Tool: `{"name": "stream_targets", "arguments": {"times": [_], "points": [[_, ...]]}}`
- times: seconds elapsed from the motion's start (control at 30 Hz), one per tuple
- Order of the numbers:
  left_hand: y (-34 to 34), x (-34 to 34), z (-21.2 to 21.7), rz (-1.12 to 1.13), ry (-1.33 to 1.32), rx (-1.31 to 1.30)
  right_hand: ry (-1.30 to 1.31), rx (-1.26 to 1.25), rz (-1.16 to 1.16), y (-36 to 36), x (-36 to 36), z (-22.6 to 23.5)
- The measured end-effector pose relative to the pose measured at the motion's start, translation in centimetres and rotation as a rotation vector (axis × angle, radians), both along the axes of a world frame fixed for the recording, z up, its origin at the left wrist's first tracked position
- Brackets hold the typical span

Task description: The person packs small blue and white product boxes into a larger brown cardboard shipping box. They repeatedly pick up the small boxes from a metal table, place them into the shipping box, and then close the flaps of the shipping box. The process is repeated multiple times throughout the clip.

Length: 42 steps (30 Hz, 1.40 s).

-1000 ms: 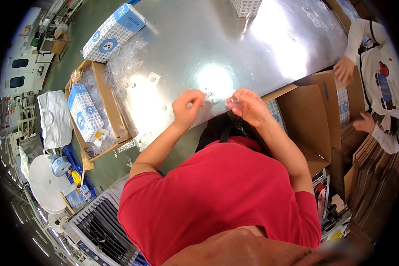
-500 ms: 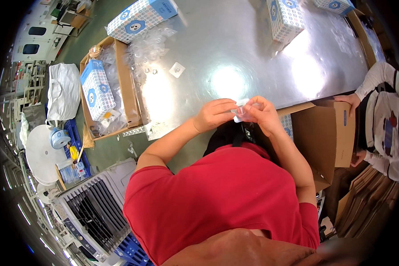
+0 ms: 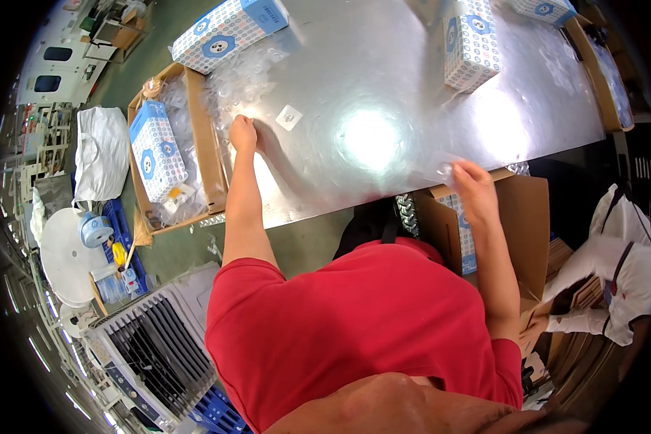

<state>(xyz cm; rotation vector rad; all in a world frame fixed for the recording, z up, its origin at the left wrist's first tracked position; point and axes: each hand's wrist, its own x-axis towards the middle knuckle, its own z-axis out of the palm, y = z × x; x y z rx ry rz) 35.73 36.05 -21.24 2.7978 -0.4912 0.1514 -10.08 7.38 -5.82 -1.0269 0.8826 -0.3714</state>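
Observation:
My left hand (image 3: pixel 244 132) reaches over the metal table (image 3: pixel 318 170), beside a heap of clear plastic pieces (image 3: pixel 231 87). Its fingers are bent together at the tabletop; whatever lies in them is hidden. To the right of that hand rests a white square card (image 3: pixel 288 118) with a small round mark or piece in its middle. Near the table's front edge, my right hand (image 3: pixel 475 189) pinches a small clear plastic piece (image 3: pixel 445 169), somewhat blurred. Just below this hand stands an open cardboard carton (image 3: pixel 524 217) with a blue-and-white patterned box (image 3: pixel 466 249) inside.
A cardboard tray (image 3: pixel 208 155) at the left holds clear plastic pieces and a patterned box (image 3: pixel 156 152). More patterned boxes (image 3: pixel 224 36) (image 3: pixel 472 54) stand on the table. A co-worker's white sleeve (image 3: pixel 582 322) is at the right, by stacked cardboard. A grey slatted machine (image 3: pixel 159 340) stands at lower left.
My hands have parted: the left went forward and left to the plastic heap, the right moved right with the clear piece. The co-worker's hand has left the carton and moved lower.

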Motion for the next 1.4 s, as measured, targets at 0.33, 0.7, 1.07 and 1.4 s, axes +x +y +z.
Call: {"name": "stream_targets", "arguments": {"times": [0.33, 0.7, 1.07, 1.4], "points": [[-7.6, -5.7, -1.3, -0.582, -0.073, 0.13, 0.193, 0.025, -0.447, -1.2, -17.1, -9.3], [-28.6, -36.8, 13.6, -2.155, 0.173, -0.179, 0.923, -0.368, 0.009, 5.7, -22.4, -26.8], [-33.6, -45.8, 4.1, -2.501, -0.16, 0.356, 1.107, -0.268, 0.401, 4.4, -23.2, -22.4], [-43.7, -21.0, 13.8, -1.126, 0.056, 0.119, 0.645, -0.73, 0.102, -4.6, -13.8, -10.5]]}}
